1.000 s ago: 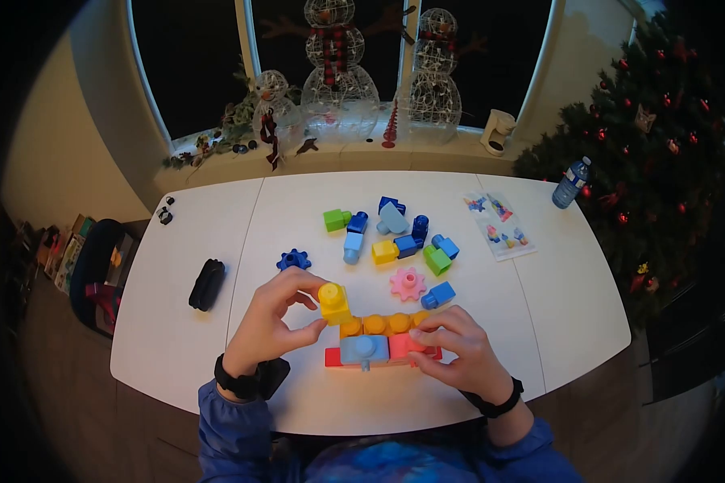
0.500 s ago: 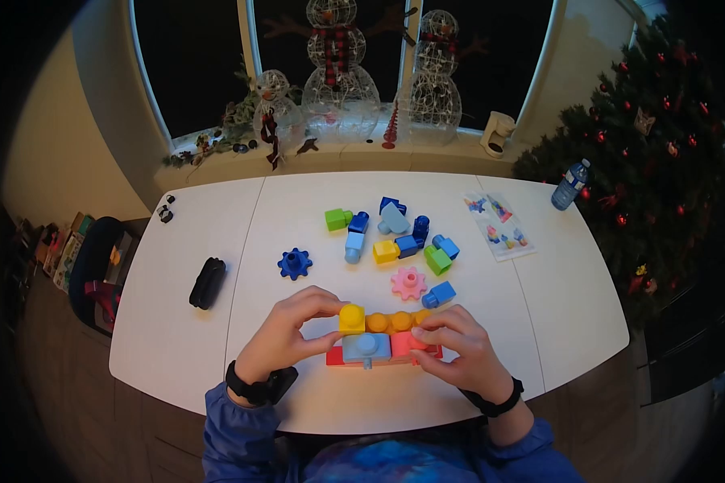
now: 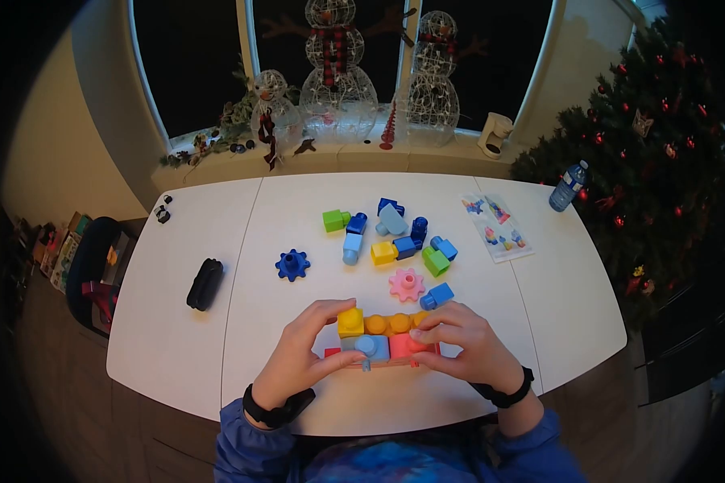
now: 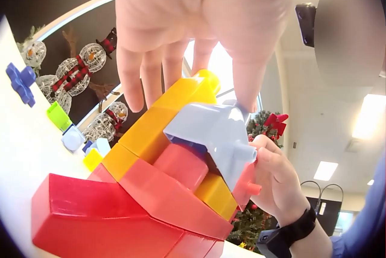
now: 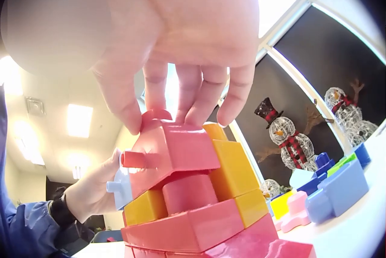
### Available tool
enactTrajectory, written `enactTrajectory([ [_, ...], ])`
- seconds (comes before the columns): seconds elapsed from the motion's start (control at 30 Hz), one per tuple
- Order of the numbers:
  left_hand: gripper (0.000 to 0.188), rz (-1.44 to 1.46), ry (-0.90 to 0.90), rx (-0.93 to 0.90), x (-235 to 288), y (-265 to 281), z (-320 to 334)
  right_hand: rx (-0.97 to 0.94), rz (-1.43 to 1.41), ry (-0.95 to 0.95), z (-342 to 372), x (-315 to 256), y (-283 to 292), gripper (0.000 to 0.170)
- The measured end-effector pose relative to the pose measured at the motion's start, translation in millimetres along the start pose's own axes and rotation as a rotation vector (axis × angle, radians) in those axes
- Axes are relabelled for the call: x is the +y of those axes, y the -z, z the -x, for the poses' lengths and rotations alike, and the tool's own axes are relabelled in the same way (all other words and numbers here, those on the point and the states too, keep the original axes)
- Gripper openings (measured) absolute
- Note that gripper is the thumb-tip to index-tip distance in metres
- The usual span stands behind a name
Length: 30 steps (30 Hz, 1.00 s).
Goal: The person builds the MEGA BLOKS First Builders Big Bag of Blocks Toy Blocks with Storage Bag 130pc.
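One thumb (image 3: 345, 361) of left hand (image 3: 300, 356) now at the light blue block (image 3: 372, 347)

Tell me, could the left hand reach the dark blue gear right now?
Probably yes: nothing stands between the left hand and the dark blue gear, though that hand would first have to leave the stacked blocks.

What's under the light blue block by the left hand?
A red knob and a yellow-orange block show beneath the light blue block; the rest underneath is covered.
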<state>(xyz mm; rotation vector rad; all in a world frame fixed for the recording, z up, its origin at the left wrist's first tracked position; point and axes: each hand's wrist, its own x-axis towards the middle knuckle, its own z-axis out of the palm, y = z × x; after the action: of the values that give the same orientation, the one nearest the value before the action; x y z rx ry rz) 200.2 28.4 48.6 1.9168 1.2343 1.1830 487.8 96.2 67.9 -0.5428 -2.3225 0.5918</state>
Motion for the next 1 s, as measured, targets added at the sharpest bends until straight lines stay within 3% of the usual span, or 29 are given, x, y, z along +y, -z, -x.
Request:
enactTrajectory([
  [0.13, 0.08, -0.038, 0.023, -0.021, -0.6, 1.6, 1.6, -0.039, -0.069, -0.119, -35.3, 31.3, 22.0, 0.022],
  [0.23, 0.086, -0.019, 0.094, -0.018, 5.2, -3.5, 3.5, -0.06, 0.264, -0.099, -59.9, 89.7, 14.2, 0.031],
  [0.33, 0.09, -0.039, 0.115, -0.049, 0.2, -6.2, 4.3, -0.221, 0.486, -0.175, -74.3, 132.6, 0.1, 0.043],
  [0.43, 0.087, -0.041, 0.105, -0.052, -1.1, -5.5, 4.4, -0.285, 0.598, -0.151, -82.7, 158.2, -11.1, 0.045],
  [0.5, 0.087, -0.028, 0.102, -0.053, -1.0, -5.1, 3.8, -0.349, 0.607, -0.231, -86.1, 165.7, -14.8, 0.046],
  [0.73, 0.086, -0.041, 0.088, -0.047, -2.2, -5.3, 4.3, -0.313, 0.454, -0.327, -85.7, 154.9, -2.9, 0.042],
  [0.83, 0.081, -0.043, 0.053, -0.044, 0.5, -4.9, 3.0, -0.105, 0.299, -0.247, -81.5, 140.6, 11.2, 0.036],
  [0.87, 0.081, -0.043, 0.051, -0.042, -0.2, -5.2, 3.2, -0.022, 0.274, -0.214, -83.6, 125.1, 15.6, 0.035],
  [0.97, 0.081, -0.044, 0.044, -0.037, -1.8, -5.9, 2.9, -0.008, 0.112, -0.298, -87.2, 62.2, 34.8, 0.033],
  [1.0, 0.081, -0.047, 0.043, -0.038, -1.3, -5.5, 2.4, 0.004, 0.09, -0.241, -84.9, 48.0, 37.0, 0.029],
])
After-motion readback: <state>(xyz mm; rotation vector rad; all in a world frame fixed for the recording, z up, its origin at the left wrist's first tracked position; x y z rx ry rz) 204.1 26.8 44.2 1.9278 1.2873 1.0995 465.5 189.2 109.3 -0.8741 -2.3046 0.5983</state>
